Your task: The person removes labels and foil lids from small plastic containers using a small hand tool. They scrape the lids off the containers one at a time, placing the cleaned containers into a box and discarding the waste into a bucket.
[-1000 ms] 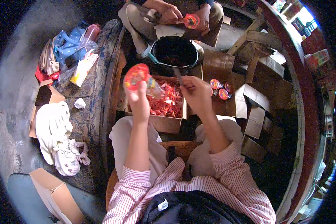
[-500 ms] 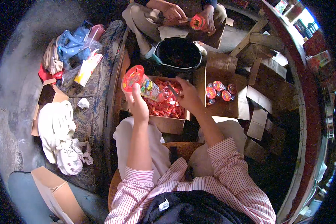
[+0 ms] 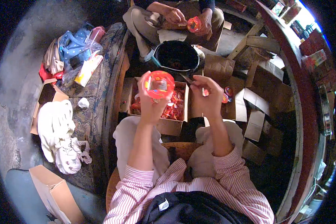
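My left hand [image 3: 153,108] is wrapped round a plastic cup [image 3: 159,85] with a red, printed round end that faces up at me. Through the middle of that end a clear, pale area shows; most of the cup's side is hidden by my hand. Just to the right, my right hand [image 3: 209,95] is closed on a small knife [image 3: 186,77], its thin blade pointing up and left, apart from the cup. Below both hands stands a cardboard box [image 3: 170,127] filled with red plastic scraps [image 3: 175,108].
Beyond the box is a black bucket [image 3: 175,56]. Opposite sits another person, whose hands [image 3: 205,24] hold a similar red-rimmed cup. An open carton [image 3: 235,108] with several red-topped cups lies at right. Cloths and bags [image 3: 72,44] rest on the patterned bench [image 3: 97,97] at left.
My left hand has turned the cup so its red end faces me, and moved it right. My right hand has drawn away to the right with the knife.
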Available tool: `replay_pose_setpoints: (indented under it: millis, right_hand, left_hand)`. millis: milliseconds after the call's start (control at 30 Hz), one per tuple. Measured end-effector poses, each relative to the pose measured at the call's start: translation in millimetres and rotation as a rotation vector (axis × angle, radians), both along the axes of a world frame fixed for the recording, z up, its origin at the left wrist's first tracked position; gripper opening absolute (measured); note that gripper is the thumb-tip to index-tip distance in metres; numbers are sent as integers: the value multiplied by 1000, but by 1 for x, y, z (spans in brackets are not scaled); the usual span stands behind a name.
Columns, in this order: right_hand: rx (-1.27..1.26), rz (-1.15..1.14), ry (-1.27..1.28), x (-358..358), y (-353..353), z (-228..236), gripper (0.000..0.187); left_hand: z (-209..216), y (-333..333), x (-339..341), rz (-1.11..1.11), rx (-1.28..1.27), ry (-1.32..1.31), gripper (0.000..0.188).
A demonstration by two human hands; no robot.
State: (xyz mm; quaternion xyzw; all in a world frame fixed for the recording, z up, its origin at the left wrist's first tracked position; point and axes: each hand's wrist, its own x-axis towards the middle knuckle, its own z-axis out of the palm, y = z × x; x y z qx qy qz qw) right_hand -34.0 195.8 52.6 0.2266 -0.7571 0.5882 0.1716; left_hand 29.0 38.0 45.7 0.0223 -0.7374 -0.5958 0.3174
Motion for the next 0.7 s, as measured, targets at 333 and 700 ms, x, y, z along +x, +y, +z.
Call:
replay_pose_setpoints:
  millis: [333,700]
  right_hand:
    - [383,-62,475,9,8,9,17]
    - [464,-47,557,2,8,0,14]
  left_hand:
    - [-4,5,2,9,-390,-63,84]
    - [1,1,6,-7,-462,-229,88]
